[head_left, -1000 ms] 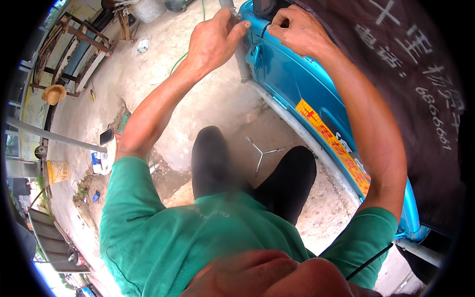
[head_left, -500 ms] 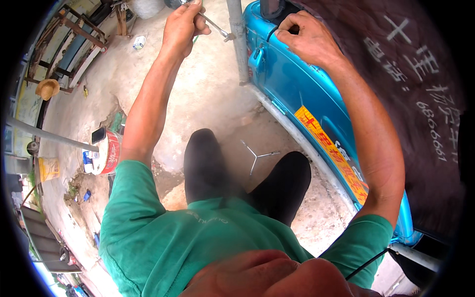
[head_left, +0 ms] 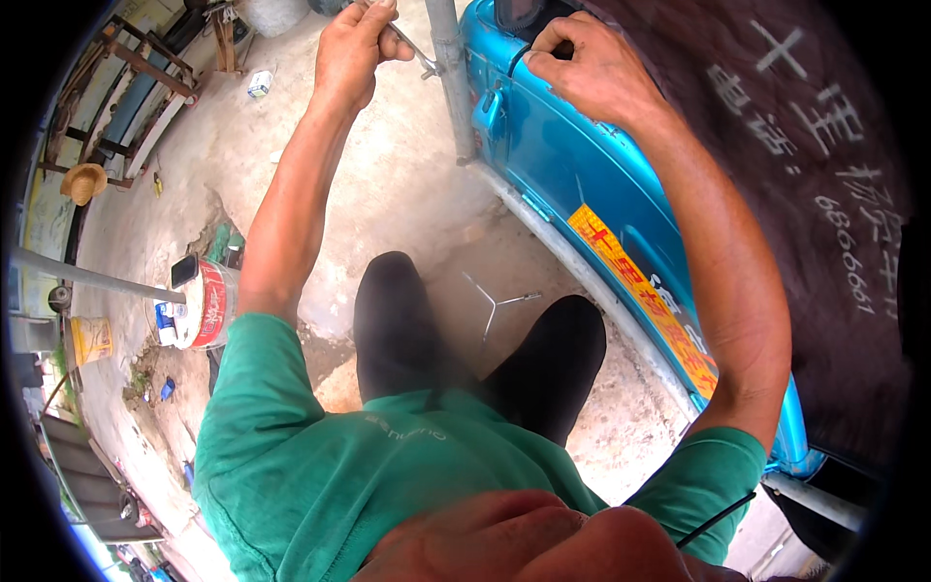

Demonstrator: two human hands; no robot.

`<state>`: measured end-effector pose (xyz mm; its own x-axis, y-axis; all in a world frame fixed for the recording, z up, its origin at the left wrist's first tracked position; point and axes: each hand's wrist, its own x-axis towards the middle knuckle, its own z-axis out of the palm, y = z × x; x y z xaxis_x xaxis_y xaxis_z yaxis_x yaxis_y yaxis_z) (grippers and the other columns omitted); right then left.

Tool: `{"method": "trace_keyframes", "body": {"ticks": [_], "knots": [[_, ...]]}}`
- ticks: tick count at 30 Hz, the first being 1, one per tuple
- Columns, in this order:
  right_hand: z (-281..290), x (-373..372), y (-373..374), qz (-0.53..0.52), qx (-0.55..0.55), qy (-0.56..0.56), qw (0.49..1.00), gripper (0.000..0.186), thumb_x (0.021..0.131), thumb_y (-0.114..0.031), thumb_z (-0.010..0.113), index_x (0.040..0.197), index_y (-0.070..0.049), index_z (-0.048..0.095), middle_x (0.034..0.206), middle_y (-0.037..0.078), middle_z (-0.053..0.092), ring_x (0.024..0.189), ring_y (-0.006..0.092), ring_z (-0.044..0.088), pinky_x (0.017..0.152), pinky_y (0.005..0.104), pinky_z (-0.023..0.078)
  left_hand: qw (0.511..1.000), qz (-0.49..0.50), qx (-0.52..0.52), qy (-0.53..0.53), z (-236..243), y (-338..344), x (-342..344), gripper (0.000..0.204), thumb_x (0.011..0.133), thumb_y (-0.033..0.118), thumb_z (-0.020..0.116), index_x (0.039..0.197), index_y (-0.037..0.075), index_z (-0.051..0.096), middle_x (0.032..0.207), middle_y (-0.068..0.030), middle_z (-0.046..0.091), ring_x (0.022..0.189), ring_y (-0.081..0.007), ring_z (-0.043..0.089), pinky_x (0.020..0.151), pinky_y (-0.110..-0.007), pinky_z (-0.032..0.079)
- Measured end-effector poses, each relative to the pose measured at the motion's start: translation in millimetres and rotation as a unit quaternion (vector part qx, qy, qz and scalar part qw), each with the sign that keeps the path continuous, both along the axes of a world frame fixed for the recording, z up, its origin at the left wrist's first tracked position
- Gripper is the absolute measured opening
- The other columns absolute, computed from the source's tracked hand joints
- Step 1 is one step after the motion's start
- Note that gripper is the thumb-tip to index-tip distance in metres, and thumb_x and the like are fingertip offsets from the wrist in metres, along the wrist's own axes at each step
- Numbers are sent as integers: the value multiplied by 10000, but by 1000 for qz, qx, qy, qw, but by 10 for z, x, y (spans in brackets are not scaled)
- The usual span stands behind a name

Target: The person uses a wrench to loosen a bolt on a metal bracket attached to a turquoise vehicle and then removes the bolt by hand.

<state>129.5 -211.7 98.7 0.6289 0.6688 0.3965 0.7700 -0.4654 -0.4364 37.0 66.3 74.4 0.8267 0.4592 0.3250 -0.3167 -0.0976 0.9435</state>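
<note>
At the top of the view my left hand (head_left: pixel 351 56) is closed around a slim metal wrench (head_left: pixel 415 50). Its lower end points down to the right, close to a grey metal post (head_left: pixel 448 87). To the right, my right hand (head_left: pixel 603 76) is at the upper edge of a blue vehicle door (head_left: pixel 572 160). Thumb and forefinger are pinched together beside a black strip on that edge; whatever lies between them is hidden. A three-armed wrench (head_left: pixel 495 303) lies on the concrete by my knees.
A dark cloth (head_left: pixel 737 165) with white writing hangs over the vehicle at right. To the left stand a red-and-white bucket (head_left: pixel 215 301) with a phone (head_left: pixel 184 270) on top and a yellow bucket (head_left: pixel 92 339). A straw hat (head_left: pixel 84 182) rests by a wooden frame (head_left: pixel 145 63).
The view has shifted slightly, so the door and post sit a little farther left. The wrench in my left hand points more steeply down. My right hand keeps its place at the door edge.
</note>
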Motion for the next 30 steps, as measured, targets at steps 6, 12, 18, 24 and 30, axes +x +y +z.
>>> {"method": "trace_keyframes", "body": {"ticks": [6,12,18,24,30], "knots": [[167,-63,56,-21,14,65,998,281,837,-321,678,885,-51,739,1126,206,673,1105,368,641,956,440,509,999,33,-6,36,74,10,7,275,1022,228,654,1011,-42,600,637,-16,502,585,-155,586,592,-269,491],[151,-88,66,-44,25,75,996,269,829,-297,671,881,-42,741,1107,217,687,1074,368,657,946,446,516,972,123,187,74,203,-503,-184,269,995,248,689,1025,-17,651,724,-44,624,633,-131,628,592,-275,475],[410,-241,-11,-30,-7,130,991,291,805,-281,679,862,-10,768,927,235,739,865,370,724,807,457,562,904,119,391,121,228,-931,-495,385,1008,419,654,1105,47,671,826,-64,735,775,-133,730,694,-288,536],[318,-182,9,-31,1,104,994,300,807,-293,676,857,-12,768,988,242,731,936,369,711,851,455,551,897,81,430,66,239,-720,-456,389,1034,422,627,1083,41,687,795,-53,734,745,-118,703,688,-293,530],[222,-126,5,-26,2,68,997,299,841,-313,658,926,-43,755,1159,222,674,1119,373,638,983,447,501,948,138,287,-13,409,-429,-414,292,1043,271,589,925,8,631,646,-63,625,580,-162,631,559,-307,502]]}}
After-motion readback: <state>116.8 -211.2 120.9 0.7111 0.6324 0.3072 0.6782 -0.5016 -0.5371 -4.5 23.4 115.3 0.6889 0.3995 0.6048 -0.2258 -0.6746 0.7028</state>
